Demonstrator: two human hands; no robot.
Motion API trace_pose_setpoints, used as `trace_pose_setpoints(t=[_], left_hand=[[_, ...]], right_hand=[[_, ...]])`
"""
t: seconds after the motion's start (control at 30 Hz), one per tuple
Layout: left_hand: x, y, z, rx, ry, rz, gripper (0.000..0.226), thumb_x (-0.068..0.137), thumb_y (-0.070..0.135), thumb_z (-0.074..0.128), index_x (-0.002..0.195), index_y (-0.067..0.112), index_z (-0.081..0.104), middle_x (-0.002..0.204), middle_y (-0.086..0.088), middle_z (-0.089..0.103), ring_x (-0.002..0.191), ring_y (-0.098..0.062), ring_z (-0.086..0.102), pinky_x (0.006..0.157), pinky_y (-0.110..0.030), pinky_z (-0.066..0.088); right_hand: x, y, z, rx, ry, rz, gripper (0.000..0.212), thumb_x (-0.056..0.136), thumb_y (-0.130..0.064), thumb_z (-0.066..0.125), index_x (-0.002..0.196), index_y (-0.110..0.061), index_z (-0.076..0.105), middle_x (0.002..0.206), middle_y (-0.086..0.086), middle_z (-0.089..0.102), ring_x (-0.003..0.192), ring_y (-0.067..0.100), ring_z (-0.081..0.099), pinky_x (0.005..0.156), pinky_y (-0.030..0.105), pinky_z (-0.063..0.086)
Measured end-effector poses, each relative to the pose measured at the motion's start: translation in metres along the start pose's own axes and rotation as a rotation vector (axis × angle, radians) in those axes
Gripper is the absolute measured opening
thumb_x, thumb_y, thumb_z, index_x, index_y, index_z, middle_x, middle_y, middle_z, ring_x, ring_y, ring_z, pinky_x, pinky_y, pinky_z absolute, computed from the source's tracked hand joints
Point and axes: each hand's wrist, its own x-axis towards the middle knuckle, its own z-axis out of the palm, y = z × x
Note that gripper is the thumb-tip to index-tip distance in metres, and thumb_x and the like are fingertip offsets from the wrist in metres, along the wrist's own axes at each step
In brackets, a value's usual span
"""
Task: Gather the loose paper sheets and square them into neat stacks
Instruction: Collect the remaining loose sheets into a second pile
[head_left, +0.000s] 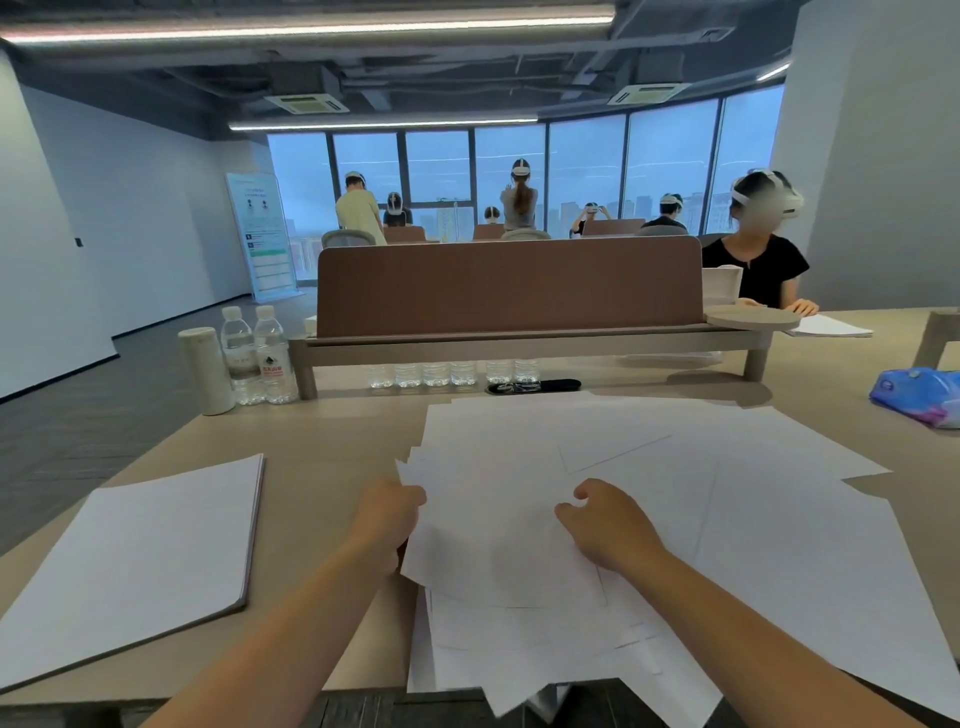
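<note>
Loose white paper sheets (649, 493) lie fanned and overlapping across the middle and right of the beige table (322, 447), some hanging over its front edge. My left hand (387, 519) grips the left edge of a bundle of these sheets, fingers hidden beneath the paper. On top of the same sheets rests my right hand (605, 522), its fingers curled and its thumb pointing left. A squared stack of white paper (135, 561) lies apart on the left of the table.
A white tumbler (206, 370) and two water bottles (260, 356) stand at the back left. More bottles (452, 371) sit under a brown divider shelf (509, 291). A blue tissue pack (922, 395) lies far right. A person sits across at right.
</note>
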Motion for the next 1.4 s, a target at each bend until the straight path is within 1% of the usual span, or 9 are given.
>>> trace_pose_setpoints(t=[0.1,0.17,0.27,0.43,0.57,0.7,1.03,1.23,1.4], left_hand=[[-0.002,-0.002,-0.003,-0.036,0.003,-0.016,0.015,0.091,0.003,0.058,0.105,-0.001,0.064,0.092,-0.016,0.066,0.084,-0.033,0.063,0.066,-0.034,0.049],[-0.003,-0.002,-0.004,-0.035,-0.03,-0.035,0.014,0.091,0.003,0.06,0.105,0.002,0.063,0.089,-0.014,0.065,0.08,-0.031,0.062,0.061,-0.032,0.047],[-0.004,-0.002,-0.007,-0.047,-0.075,-0.089,0.013,0.089,0.002,0.064,0.102,0.003,0.064,0.096,-0.017,0.066,0.087,-0.035,0.063,0.067,-0.037,0.051],[-0.004,-0.008,-0.006,0.081,-0.148,-0.135,0.009,0.089,-0.004,0.058,0.094,-0.001,0.064,0.091,-0.02,0.065,0.082,-0.034,0.063,0.076,-0.04,0.052],[-0.004,-0.006,-0.006,0.218,-0.154,-0.069,0.018,0.088,-0.008,0.05,0.077,0.006,0.054,0.085,-0.016,0.055,0.08,-0.026,0.051,0.067,-0.033,0.04],[-0.008,-0.003,-0.008,0.216,-0.137,0.002,0.024,0.085,-0.006,0.054,0.068,0.011,0.057,0.071,-0.008,0.054,0.064,-0.022,0.048,0.061,-0.028,0.034],[-0.017,0.006,-0.023,0.14,-0.197,0.041,0.025,0.089,-0.003,0.055,0.109,0.01,0.063,0.096,-0.011,0.069,0.089,-0.034,0.065,0.077,-0.038,0.052],[-0.034,0.02,-0.037,-0.042,-0.246,0.135,0.034,0.079,-0.003,0.062,0.11,0.008,0.066,0.1,-0.014,0.072,0.093,-0.037,0.067,0.093,-0.055,0.052],[-0.044,0.038,-0.058,-0.147,-0.301,0.147,0.033,0.089,-0.005,0.055,0.118,0.01,0.059,0.111,-0.017,0.07,0.097,-0.037,0.067,0.078,-0.044,0.056]], right_hand=[[-0.001,-0.003,0.001,0.073,-0.009,0.02,0.038,0.096,-0.036,0.051,0.128,-0.014,0.054,0.126,0.003,0.058,0.107,0.02,0.056,0.082,0.028,0.041],[-0.001,-0.003,0.002,0.14,0.018,0.042,0.016,0.094,-0.031,0.052,0.084,-0.019,0.05,0.083,-0.003,0.051,0.07,0.012,0.045,0.062,0.026,0.033],[-0.001,-0.002,0.001,0.24,0.033,0.056,0.032,0.091,-0.024,0.055,0.069,-0.017,0.034,0.066,-0.001,0.033,0.055,0.015,0.033,0.053,0.028,0.025],[-0.003,-0.007,-0.003,0.387,-0.045,0.121,0.017,0.091,-0.022,0.064,0.096,-0.006,0.061,0.089,0.011,0.056,0.067,0.02,0.05,0.057,0.03,0.037],[0.002,-0.003,0.002,0.404,-0.025,0.142,0.05,0.092,-0.016,0.064,0.135,0.005,0.046,0.121,0.017,0.056,0.095,0.026,0.054,0.076,0.029,0.04],[0.001,-0.002,0.0,0.504,-0.076,0.218,0.037,0.08,-0.011,0.068,0.108,0.012,0.059,0.091,0.029,0.058,0.074,0.023,0.048,0.064,0.031,0.033],[-0.003,-0.004,0.005,0.461,-0.109,0.083,0.026,0.084,-0.001,0.061,0.106,0.01,0.065,0.11,0.025,0.069,0.103,0.042,0.065,0.092,0.05,0.053],[-0.011,-0.008,0.004,0.549,-0.037,0.072,0.02,0.082,-0.005,0.06,0.096,0.005,0.069,0.104,0.024,0.07,0.092,0.036,0.069,0.08,0.04,0.054],[-0.02,-0.018,-0.003,0.794,-0.082,0.076,0.01,0.09,-0.005,0.06,0.089,-0.01,0.069,0.092,0.014,0.074,0.084,0.031,0.068,0.077,0.037,0.051]])
